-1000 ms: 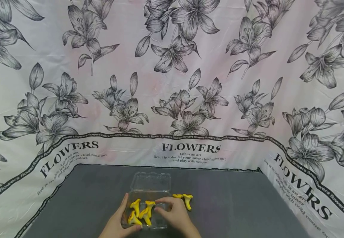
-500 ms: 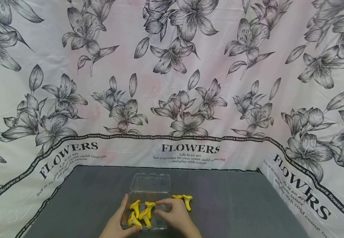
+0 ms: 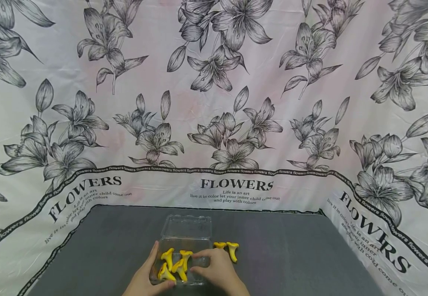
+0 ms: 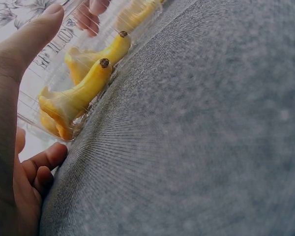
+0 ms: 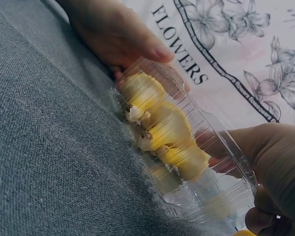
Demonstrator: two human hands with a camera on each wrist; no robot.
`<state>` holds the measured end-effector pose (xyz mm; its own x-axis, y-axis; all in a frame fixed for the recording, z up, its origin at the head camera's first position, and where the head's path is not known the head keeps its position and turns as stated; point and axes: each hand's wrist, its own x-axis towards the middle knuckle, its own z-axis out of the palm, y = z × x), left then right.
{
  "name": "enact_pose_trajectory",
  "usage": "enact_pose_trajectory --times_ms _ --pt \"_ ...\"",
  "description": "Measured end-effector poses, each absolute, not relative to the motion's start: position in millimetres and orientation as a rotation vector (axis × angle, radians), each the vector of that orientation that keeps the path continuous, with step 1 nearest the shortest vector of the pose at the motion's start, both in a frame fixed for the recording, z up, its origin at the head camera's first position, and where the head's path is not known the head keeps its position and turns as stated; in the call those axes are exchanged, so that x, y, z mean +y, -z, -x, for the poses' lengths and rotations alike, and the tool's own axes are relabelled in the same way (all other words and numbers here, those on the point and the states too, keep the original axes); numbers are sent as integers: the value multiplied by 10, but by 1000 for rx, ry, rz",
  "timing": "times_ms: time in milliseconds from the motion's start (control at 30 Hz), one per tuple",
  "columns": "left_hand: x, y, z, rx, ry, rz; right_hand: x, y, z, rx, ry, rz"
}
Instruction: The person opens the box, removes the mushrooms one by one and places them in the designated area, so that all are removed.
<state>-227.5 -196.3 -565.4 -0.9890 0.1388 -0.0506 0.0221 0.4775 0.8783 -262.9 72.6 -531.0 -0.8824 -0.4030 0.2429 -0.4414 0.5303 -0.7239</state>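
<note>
A clear plastic box [image 3: 199, 283] stands on the grey cloth with its hinged lid [image 3: 187, 227] raised at the back. Inside lie several yellow trumpet-shaped mushrooms [image 3: 179, 269], also seen through the wall in the right wrist view. My left hand [image 3: 144, 278] grips the box's left side, thumb along the front edge and fingers along the outer wall. Reaching over the right side, my right hand [image 3: 219, 269] has index finger and thumb apart inside the box. The index fingertip is at the cap of the rightmost mushroom [image 3: 186, 258]; whether they touch cannot be told.
Two more yellow mushrooms [image 3: 232, 250] lie on the cloth just right of the box, partly behind the right hand. Dark grey cloth [image 3: 291, 255] covers the table. A white flower-printed curtain [image 3: 236, 144] encloses the back and both sides.
My right hand has shifted slightly left within the box. The left hand keeps its grip, and the mushrooms hold nearly the same places.
</note>
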Motion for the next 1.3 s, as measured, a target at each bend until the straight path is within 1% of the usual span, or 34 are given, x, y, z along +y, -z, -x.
enact_pose_trajectory --times_ms 533,767,867,1000,1300 --pt "-1937 5617 2277 2561 -1568 -87 679 5268 2604 -2754 -1228 -730" --pt "-1948 5641 2286 2605 -1536 -81 664 5267 2587 -2604 -1148 -826" --pt "-1956 5648 2293 2615 -1525 -100 623 5277 2589 -2516 -1087 -821" --pt "-1973 5637 2286 2616 -1512 -113 560 5277 2619 -2454 -1040 -762" --pt "-1949 5621 2289 2636 -1498 -92 492 5250 2772 -2522 -1165 -712"
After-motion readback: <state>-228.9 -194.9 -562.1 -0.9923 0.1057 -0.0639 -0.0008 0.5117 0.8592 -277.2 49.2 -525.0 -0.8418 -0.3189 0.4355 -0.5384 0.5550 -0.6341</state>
